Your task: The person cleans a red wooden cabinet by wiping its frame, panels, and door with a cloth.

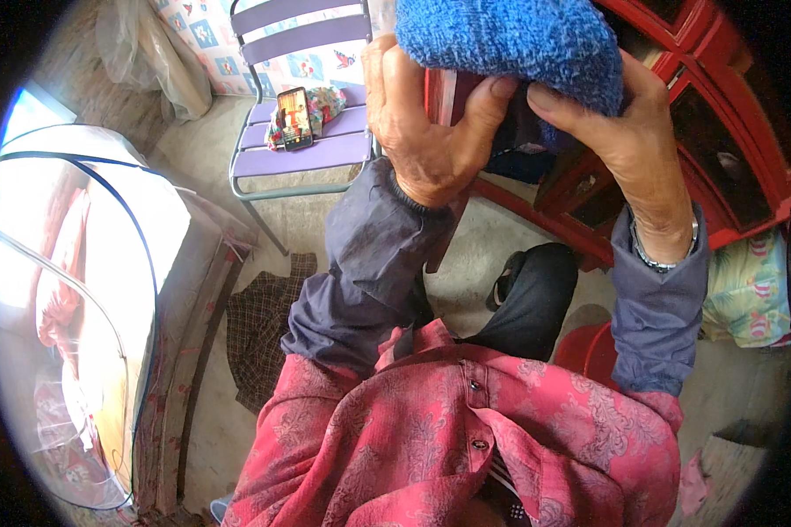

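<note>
Blue leaps out first, the cloth (510, 39) vivid and flecked with lighter strands! Red answers from the cabinet (536, 211), dark in its panels. Here's the chair (294, 163), lilac slats on a grey frame, with multicoloured print on the bundled fabric (326, 104) and black edging the phone (295, 119). White takes the wall covering (228, 66), scattered with blue squares and a red bird motif! The shirt (325, 408) glows pinkish red under pale ornate florals; oversleeves (369, 241) go slate blue-grey, trousers (540, 294) black. Dark brown checks cover the crumpled garment (264, 325); yellow-green brightens the red-and-white-figured material (747, 285). Grey floor (488, 233), silver wristband (664, 263)!
</note>
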Demonstrator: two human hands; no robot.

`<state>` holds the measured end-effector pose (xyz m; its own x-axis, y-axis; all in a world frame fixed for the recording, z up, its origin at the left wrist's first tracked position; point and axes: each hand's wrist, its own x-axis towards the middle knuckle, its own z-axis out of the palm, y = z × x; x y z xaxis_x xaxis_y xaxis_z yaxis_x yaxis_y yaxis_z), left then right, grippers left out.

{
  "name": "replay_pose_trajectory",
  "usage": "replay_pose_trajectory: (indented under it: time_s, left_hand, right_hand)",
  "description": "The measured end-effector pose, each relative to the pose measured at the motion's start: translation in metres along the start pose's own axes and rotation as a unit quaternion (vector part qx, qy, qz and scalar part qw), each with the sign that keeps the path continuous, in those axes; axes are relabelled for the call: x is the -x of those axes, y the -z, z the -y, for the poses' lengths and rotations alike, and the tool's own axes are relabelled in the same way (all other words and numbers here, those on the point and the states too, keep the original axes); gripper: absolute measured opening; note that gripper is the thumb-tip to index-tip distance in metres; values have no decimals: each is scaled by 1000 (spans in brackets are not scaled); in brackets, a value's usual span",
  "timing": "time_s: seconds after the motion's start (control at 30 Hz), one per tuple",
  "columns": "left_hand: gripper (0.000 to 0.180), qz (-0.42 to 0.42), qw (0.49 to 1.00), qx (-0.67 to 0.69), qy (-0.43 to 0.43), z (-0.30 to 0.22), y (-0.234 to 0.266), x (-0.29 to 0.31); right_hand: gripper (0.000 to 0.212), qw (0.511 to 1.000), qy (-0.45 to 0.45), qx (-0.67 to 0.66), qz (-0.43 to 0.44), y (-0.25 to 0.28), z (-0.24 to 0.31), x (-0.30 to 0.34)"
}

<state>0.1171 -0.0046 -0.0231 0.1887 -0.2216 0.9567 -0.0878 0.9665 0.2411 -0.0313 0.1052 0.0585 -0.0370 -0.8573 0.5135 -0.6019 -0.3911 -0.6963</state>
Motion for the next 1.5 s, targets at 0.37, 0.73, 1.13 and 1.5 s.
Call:
replay_pose_trajectory:
  time_s: [0.37,0.73,1.13,1.5]
  left_hand:
    - [57,-19,1000,9,-9,1,-8,0]
    - [61,26,999,42,-8,-1,-2,-3]
    - [62,39,997,-31,-50,-4,3,-3]
    - [52,-6,1000,-2,-30,3,-5,-1]
  right_hand:
    - [44,995,46,7,-88,-24,3,0]
    - [28,985,153,-26,-69,-31,-1,-22]
    - [28,979,148,59,-123,-36,9,-25]
    - [30,988,98,-95,-77,-40,-17,-67]
